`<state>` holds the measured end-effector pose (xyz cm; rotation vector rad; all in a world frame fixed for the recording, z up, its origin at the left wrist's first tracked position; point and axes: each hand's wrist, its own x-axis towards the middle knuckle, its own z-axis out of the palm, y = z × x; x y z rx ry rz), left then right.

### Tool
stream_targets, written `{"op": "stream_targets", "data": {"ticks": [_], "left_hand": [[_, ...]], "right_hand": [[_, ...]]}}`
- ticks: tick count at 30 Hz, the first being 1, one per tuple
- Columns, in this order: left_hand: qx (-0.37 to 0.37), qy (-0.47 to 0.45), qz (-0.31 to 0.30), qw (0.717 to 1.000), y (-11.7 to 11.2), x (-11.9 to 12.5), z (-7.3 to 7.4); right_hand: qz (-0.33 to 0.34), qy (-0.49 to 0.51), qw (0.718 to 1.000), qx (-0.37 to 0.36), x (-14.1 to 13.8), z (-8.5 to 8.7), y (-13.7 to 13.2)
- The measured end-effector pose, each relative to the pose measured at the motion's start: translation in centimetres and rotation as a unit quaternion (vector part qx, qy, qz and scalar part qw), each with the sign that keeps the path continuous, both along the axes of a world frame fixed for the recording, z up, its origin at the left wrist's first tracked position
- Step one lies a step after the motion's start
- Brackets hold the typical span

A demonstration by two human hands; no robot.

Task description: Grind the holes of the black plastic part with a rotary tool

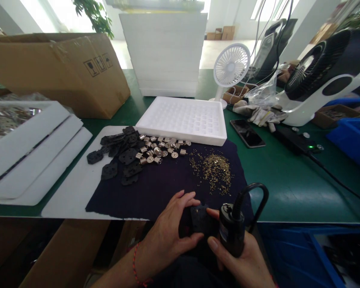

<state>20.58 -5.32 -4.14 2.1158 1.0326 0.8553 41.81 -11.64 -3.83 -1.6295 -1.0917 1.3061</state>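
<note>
My left hand [168,232] holds a small black flat plate [200,219] at the near edge of the dark cloth [168,184]. My right hand [243,260] grips a black electric screwdriver [231,234], whose cable loops up beside it, close against the plate. On the cloth lie a heap of similar black plates [120,154], a cluster of small silver cylinders [160,149] and a scatter of tiny brass screws [214,170].
A white foam tray [183,120] with many cells sits behind the cloth, with stacked foam trays [168,52] further back. A cardboard box [60,68] stands left; a white fan [231,66], phone [247,133], gloves and black fan are at right. Blue bins sit far right.
</note>
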Motion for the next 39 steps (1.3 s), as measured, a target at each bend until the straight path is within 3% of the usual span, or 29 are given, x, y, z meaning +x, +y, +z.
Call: {"op": "stream_targets", "data": {"ticks": [13,17,19,21,24,26,29,34,39], "left_hand": [[0.013,-0.006,0.012,1.0,-0.3,0.0,-0.7],[0.017,0.002,0.007,1.0,-0.1,0.0,-0.6],[0.02,0.005,0.006,1.0,0.0,0.0,-0.5],[0.027,0.004,0.006,1.0,0.1,0.1,-0.5],[0.045,0.001,0.01,0.999,0.2,0.2,-0.4],[0.053,0.0,0.014,0.998,0.2,0.3,-0.5],[0.064,-0.014,0.023,0.998,0.2,0.5,-1.1],[0.066,-0.019,0.023,0.997,0.3,0.6,-1.4],[0.072,0.004,0.003,0.997,0.5,0.3,-0.6]], "right_hand": [[-0.011,0.036,0.999,-0.022,-0.6,1.3,0.4],[-0.045,0.022,0.999,-0.007,0.4,2.9,0.5],[-0.102,0.039,0.993,0.037,1.2,4.6,1.0],[-0.161,0.072,0.975,0.133,2.0,6.6,2.0],[-0.204,0.115,0.921,0.312,2.5,9.1,4.2],[-0.222,0.113,0.884,0.395,2.4,9.8,5.7],[-0.228,0.092,0.865,0.438,1.7,9.2,7.3],[-0.163,0.077,0.893,0.412,1.6,6.8,7.5],[-0.178,0.113,0.879,0.427,1.7,6.5,7.0]]}}
